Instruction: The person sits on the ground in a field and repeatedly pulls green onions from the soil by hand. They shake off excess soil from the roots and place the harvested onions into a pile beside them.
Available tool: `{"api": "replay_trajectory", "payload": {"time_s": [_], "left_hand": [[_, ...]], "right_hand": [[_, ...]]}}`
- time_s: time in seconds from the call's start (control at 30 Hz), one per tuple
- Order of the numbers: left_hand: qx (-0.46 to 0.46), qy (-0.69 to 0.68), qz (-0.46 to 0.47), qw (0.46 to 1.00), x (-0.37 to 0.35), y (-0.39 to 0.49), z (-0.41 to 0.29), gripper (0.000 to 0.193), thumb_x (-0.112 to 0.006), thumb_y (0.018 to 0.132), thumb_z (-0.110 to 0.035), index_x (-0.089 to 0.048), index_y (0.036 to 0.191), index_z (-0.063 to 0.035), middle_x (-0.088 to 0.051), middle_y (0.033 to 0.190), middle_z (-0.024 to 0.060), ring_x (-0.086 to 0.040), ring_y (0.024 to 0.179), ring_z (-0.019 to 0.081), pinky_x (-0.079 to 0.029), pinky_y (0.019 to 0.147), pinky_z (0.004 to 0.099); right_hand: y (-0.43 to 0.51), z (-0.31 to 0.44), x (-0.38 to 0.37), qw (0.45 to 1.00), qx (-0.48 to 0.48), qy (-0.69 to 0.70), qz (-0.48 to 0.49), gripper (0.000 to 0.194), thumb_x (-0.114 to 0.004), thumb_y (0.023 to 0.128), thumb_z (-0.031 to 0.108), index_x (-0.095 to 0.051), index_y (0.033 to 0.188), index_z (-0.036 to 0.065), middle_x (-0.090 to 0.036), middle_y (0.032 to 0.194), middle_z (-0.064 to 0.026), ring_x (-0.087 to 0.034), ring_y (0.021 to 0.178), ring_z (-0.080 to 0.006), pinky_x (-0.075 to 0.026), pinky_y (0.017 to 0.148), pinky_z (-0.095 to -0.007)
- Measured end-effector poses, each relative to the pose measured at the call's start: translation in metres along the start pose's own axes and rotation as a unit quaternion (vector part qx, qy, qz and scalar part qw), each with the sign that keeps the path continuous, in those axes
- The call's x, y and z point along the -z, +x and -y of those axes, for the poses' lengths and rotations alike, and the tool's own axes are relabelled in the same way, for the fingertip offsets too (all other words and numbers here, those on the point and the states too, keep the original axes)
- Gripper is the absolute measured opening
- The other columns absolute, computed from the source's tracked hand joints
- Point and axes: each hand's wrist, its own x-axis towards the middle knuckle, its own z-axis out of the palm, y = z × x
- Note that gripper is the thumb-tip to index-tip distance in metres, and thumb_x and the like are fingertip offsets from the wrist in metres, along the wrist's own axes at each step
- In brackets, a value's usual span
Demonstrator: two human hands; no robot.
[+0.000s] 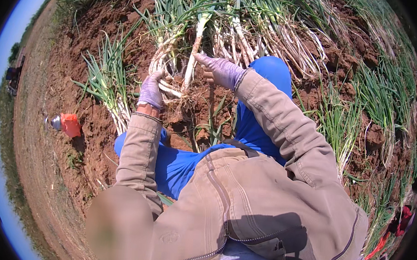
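Note:
My left hand, in a light purple fingerless glove, grips the root end of a bunch of green onions whose leaves point away from me. A thicker green onion stalk lies beside it, its roots close to my left fingers. My right hand, gloved the same way, is just right of that stalk with thumb and fingers apart; whether it touches the stalk is hard to tell. Many pulled green onions with white stems and stringy roots lie beyond both hands.
A smaller onion bunch lies on the reddish soil to the left. Farther left is an orange-wrapped container with a metallic top. More onions lie at the right. My blue-clad knees flank the work. Red items show at the lower right.

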Motion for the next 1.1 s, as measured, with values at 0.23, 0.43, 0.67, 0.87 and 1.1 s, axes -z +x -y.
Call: {"api": "replay_trajectory", "payload": {"time_s": [0.23,0.43,0.67,0.87,1.1], "left_hand": [[0.007,-0.092,-0.050,0.994,0.049,0.016,0.052,0.014,-0.060,0.090,-0.013,-0.060,0.097,-0.0017,-0.064,0.082,0.0094,-0.064,0.066,0.0199,-0.056,0.059,0.0335],[0.003,-0.054,-0.056,0.997,0.063,0.045,0.038,0.019,-0.062,0.091,-0.016,-0.054,0.104,-0.0046,-0.060,0.079,0.0052,-0.062,0.060,0.0160,-0.056,0.044,0.0310],[0.083,-0.155,0.057,0.983,0.053,0.074,0.068,0.048,-0.045,0.100,-0.045,-0.058,0.125,-0.0063,-0.068,0.107,0.0080,-0.066,0.085,0.0184,-0.056,0.071,0.0309],[0.098,-0.172,0.069,0.978,0.074,0.078,0.083,0.033,-0.061,0.093,-0.025,-0.063,0.119,-0.0030,-0.069,0.106,0.0083,-0.066,0.093,0.0177,-0.054,0.082,0.0317],[0.107,-0.171,0.002,0.980,0.073,0.078,0.062,0.025,-0.056,0.090,-0.011,-0.063,0.107,0.0071,-0.070,0.086,0.0140,-0.067,0.072,0.0226,-0.056,0.065,0.0326]], "right_hand": [[0.113,-0.088,-0.090,0.926,-0.083,0.359,-0.081,0.026,-0.057,0.098,0.033,-0.057,0.097,0.007,-0.054,0.077,-0.0030,-0.044,0.055,-0.0099,-0.038,0.047,-0.0223],[0.158,-0.112,-0.023,0.939,-0.089,0.198,-0.266,0.035,-0.063,0.093,0.040,-0.057,0.102,0.007,-0.053,0.070,-0.0033,-0.048,0.052,-0.0138,-0.043,0.045,-0.0309],[0.114,-0.062,-0.104,0.978,0.029,0.044,0.202,0.032,-0.074,0.085,0.031,-0.063,0.104,0.006,-0.065,0.083,-0.0024,-0.061,0.074,-0.0141,-0.050,0.066,-0.0278],[0.111,-0.072,-0.112,0.987,0.010,0.001,0.159,0.028,-0.069,0.085,0.034,-0.064,0.091,0.007,-0.059,0.073,0.0001,-0.053,0.062,-0.0097,-0.044,0.054,-0.0257],[0.130,-0.097,-0.103,1.000,0.002,-0.007,-0.031,0.027,-0.064,0.087,0.022,-0.065,0.100,-0.001,-0.065,0.084,-0.0053,-0.054,0.073,-0.0160,-0.046,0.072,-0.0316]]}}
